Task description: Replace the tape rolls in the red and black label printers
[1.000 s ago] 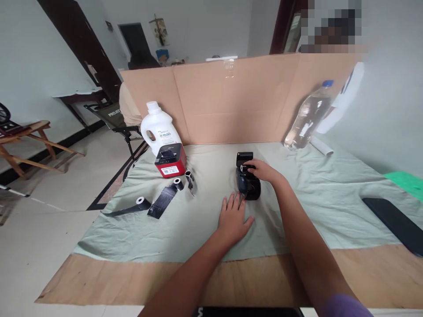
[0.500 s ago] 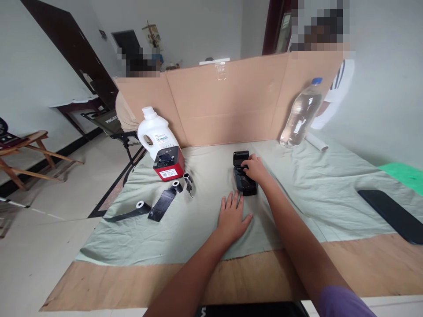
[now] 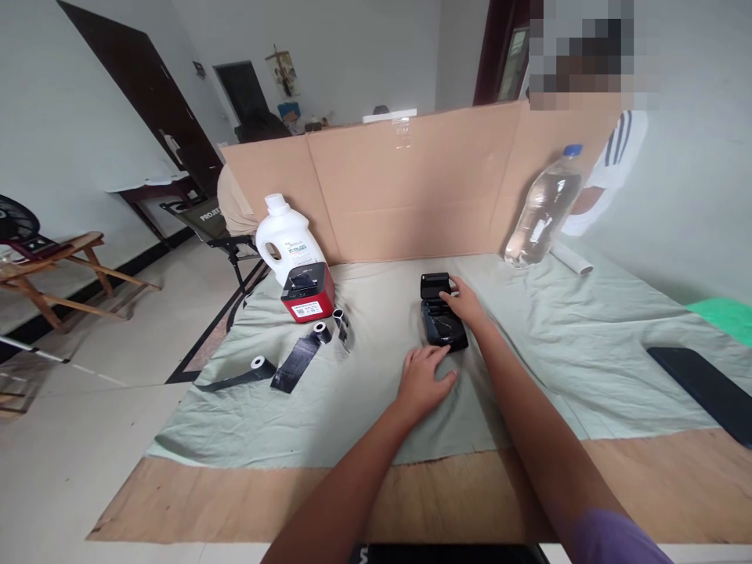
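A small black portable receipt printer (image 3: 445,325) lies on the cloth with its lid (image 3: 435,287) flipped up at the far end. My right hand (image 3: 464,304) has its fingers closed about the right edge of that lid. In front of the printer, my left hand (image 3: 424,380) is open, its fingers bent a little and its fingertips at or close to the near edge. Three dark paper rolls lie to the left: one partly unrolled (image 3: 258,365), one with a wide black strip (image 3: 320,332), and one standing tilted (image 3: 340,317).
A red and black box-shaped printer (image 3: 307,294) stands before a white detergent jug (image 3: 292,239) on the left. A water bottle (image 3: 544,207) leans against the cardboard screen (image 3: 411,188). A dark phone (image 3: 705,392) lies at right. Behind the screen is a person (image 3: 616,157).
My left hand has moved forward to the printer's near edge and its fingers have bent. My right hand has shifted towards the lid's right edge. The view has turned slightly.
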The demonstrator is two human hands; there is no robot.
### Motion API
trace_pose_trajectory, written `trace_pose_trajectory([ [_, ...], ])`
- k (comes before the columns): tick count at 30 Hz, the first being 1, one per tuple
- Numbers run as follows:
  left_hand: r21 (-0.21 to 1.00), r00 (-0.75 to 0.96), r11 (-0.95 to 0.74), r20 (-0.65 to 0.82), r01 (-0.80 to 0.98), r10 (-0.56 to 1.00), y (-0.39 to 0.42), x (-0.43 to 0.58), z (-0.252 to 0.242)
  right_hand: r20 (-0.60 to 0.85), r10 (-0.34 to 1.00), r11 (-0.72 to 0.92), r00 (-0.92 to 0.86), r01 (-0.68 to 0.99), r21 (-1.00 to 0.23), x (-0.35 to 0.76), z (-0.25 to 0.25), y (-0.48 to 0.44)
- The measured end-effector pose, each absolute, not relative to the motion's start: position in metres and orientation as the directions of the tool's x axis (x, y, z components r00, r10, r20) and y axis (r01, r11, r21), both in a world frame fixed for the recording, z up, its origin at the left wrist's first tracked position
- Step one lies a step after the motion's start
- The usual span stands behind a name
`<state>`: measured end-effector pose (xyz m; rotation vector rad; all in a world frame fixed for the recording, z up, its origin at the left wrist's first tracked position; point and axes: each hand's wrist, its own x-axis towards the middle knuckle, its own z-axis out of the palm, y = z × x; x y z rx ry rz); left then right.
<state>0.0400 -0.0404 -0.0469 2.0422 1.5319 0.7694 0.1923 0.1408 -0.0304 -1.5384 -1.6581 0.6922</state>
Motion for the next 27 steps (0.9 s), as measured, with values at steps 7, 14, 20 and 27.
trace_pose_trajectory([
  [7,0.84,0.129,-0.241,0.204,0.487,0.97,-0.032,0.042,-0.058,0.074,0.997,0.063,0.01,0.403,-0.913,0.196,-0.012,0.134],
  [14,0.849,0.138,-0.243,0.201,0.468,0.97,-0.035,0.042,-0.056,0.017,0.968,0.158,-0.251,0.551,-0.819,0.209,0.009,0.126],
  [20,0.827,0.145,-0.239,0.191,0.51,0.971,-0.037,0.042,-0.053,-0.12,0.959,0.121,-0.256,0.756,-0.643,0.213,0.008,0.129],
  [27,0.822,0.162,-0.231,0.171,0.521,0.972,-0.039,0.041,-0.05,-0.234,0.948,0.05,-0.214,0.83,-0.555,0.212,0.008,0.133],
])
